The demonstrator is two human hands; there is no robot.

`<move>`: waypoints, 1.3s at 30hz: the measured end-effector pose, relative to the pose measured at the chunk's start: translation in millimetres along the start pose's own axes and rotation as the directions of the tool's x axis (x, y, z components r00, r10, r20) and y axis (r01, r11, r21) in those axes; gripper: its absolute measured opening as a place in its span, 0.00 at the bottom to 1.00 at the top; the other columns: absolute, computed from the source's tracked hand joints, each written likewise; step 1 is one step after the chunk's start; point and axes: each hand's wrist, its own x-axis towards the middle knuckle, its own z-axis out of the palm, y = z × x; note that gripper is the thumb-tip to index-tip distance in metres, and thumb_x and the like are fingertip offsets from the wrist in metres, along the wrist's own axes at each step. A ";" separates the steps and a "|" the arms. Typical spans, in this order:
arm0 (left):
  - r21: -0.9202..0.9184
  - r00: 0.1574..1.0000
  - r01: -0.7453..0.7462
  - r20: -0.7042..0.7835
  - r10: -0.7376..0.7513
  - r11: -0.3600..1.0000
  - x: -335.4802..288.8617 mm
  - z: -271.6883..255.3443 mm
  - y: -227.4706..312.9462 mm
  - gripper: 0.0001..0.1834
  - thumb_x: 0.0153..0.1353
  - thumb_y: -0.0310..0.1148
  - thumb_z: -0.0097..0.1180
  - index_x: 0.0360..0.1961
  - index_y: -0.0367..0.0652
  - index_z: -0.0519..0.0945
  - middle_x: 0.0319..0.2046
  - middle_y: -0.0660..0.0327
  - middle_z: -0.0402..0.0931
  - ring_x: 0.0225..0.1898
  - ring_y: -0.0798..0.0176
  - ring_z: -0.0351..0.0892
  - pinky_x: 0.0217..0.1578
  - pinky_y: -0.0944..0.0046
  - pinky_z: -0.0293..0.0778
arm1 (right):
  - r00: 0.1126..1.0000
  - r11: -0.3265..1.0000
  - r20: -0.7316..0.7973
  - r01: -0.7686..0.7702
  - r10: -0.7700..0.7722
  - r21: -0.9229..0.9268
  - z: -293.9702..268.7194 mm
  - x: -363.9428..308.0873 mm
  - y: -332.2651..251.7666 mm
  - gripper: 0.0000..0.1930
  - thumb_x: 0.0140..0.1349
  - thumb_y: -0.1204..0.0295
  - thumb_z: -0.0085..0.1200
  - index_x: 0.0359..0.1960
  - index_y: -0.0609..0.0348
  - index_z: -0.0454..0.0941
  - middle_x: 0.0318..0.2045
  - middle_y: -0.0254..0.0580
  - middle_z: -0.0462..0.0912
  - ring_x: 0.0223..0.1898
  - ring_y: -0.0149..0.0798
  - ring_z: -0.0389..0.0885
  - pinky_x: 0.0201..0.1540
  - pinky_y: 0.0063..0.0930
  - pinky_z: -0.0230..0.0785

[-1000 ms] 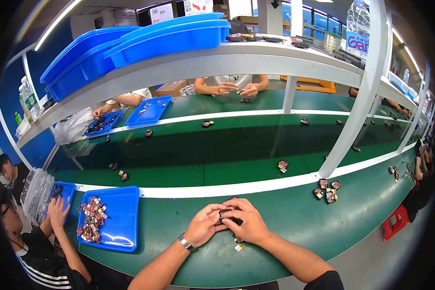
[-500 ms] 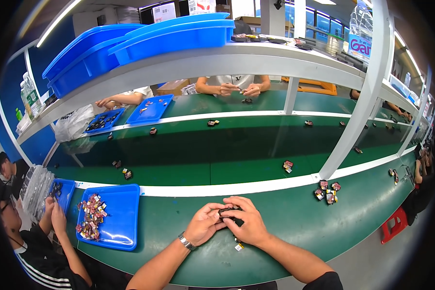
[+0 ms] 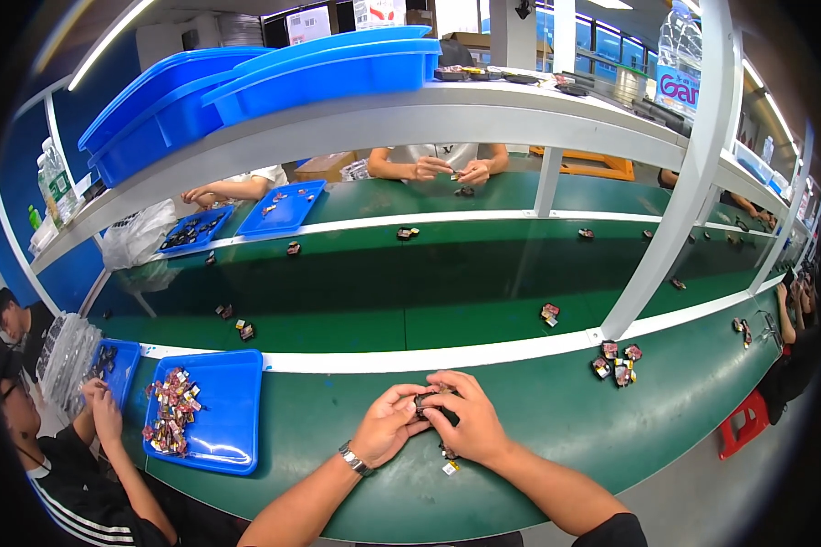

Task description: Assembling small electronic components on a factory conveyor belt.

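My left hand (image 3: pixel 385 427) and my right hand (image 3: pixel 472 427) meet over the green tabletop. Between their closed fingers is a small black plastic part (image 3: pixel 421 407), mostly hidden. The left fingers grip its left side, while the right thumb and fingers press on it from the right. Just below my right hand lies a small piece with a white and yellow label (image 3: pixel 450 468), partly covered by that hand. A blue tray (image 3: pixel 223 428) to my left holds a heap of small red, white and yellow labelled pieces (image 3: pixel 173 410).
Beyond a white rail runs a green conveyor belt (image 3: pixel 374 310) carrying scattered parts. Several assembled parts (image 3: pixel 618 365) sit near a white post (image 3: pixel 666 201) at right. A shelf with blue bins (image 3: pixel 328 77) spans overhead. One co-worker (image 3: pixel 73 456) sits at left, another (image 3: pixel 442 164) opposite.
The belt's seam and the parts on it have shifted slightly right. My hands stay almost in place, with small finger movements around the black part. The left co-worker's hands have shifted a little.
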 end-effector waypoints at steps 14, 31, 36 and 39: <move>0.003 1.000 0.007 -0.026 -0.007 1.000 0.5 1.0 1.4 0.15 0.70 0.30 0.51 0.56 0.43 0.68 0.51 0.58 0.76 0.55 0.60 0.75 0.60 0.48 0.70 | 0.978 0.935 -0.030 0.189 -0.207 -0.299 3.4 2.3 -2.5 0.10 0.48 0.78 0.65 0.33 0.57 0.80 0.35 0.37 0.77 0.37 0.42 0.78 0.36 0.32 0.76; 0.030 0.997 -0.013 -0.073 0.015 0.999 1.7 0.6 -2.7 0.17 0.68 0.31 0.54 0.56 0.43 0.68 0.52 0.58 0.75 0.56 0.60 0.74 0.58 0.49 0.72 | 0.954 0.864 -0.062 0.238 -0.295 -0.444 12.9 3.0 3.1 0.07 0.49 0.78 0.62 0.30 0.58 0.80 0.35 0.38 0.77 0.35 0.41 0.77 0.36 0.33 0.74; 0.002 0.997 -0.016 -0.074 0.016 1.000 1.5 -2.8 -2.1 0.17 0.68 0.31 0.54 0.56 0.42 0.68 0.53 0.57 0.75 0.56 0.60 0.74 0.57 0.50 0.72 | 0.952 0.837 -0.033 0.250 -0.303 -0.487 9.8 2.2 -1.6 0.08 0.51 0.75 0.63 0.33 0.58 0.82 0.40 0.41 0.79 0.39 0.44 0.78 0.41 0.34 0.75; 0.000 0.997 -0.027 -0.078 0.027 1.000 0.6 -6.5 -1.8 0.17 0.69 0.30 0.52 0.57 0.42 0.68 0.53 0.56 0.75 0.55 0.59 0.75 0.56 0.51 0.73 | 0.960 0.859 -0.026 0.237 -0.279 -0.453 9.3 -1.6 -6.0 0.12 0.50 0.72 0.65 0.38 0.58 0.82 0.46 0.43 0.79 0.41 0.44 0.78 0.43 0.35 0.75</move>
